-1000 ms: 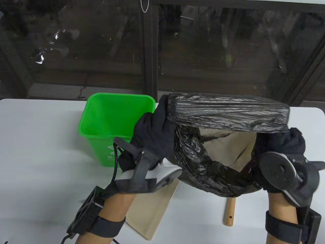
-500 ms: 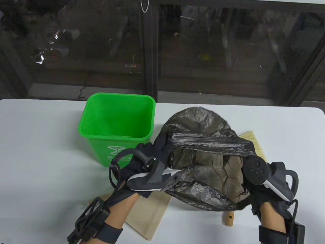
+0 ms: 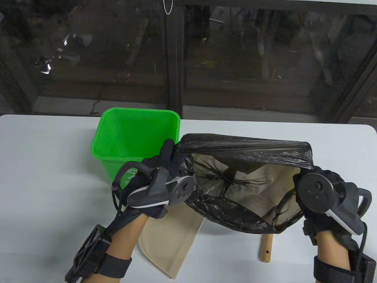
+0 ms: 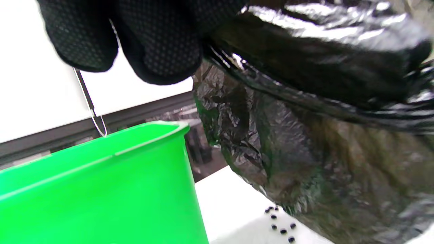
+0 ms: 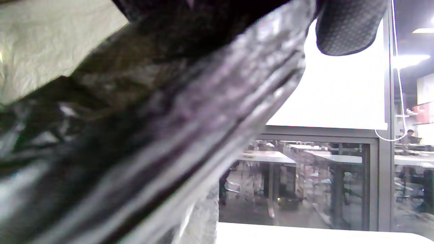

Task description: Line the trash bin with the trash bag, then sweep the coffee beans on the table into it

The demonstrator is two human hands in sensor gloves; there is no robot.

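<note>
The trash bag [image 3: 244, 182] is held in the air over the table [image 3: 44, 165], just to the right of the green bin [image 3: 132, 138], with its mouth pulled wide open toward the person. It is thin black film, so I judge it very light, soft and a little slippery; it will not keep any shape by itself and can tear if it is pulled hard. The best place to hold it is the rolled edge of the mouth, at two opposite sides (as is done here). The left hand [image 3: 165, 165] grips the left side of this edge with curled fingers, and the right hand [image 3: 321, 182] grips the right side in the same way.

Inside the bag I see nothing, only its gathered bottom. The bin stands upright, has no liner yet and looks empty.

In the left wrist view a few coffee beans [image 4: 279, 222] lie on the table under the bag. Below the bag lie a beige dustpan [image 3: 170, 235] and the wooden handle [image 3: 265, 246] of a brush.
</note>
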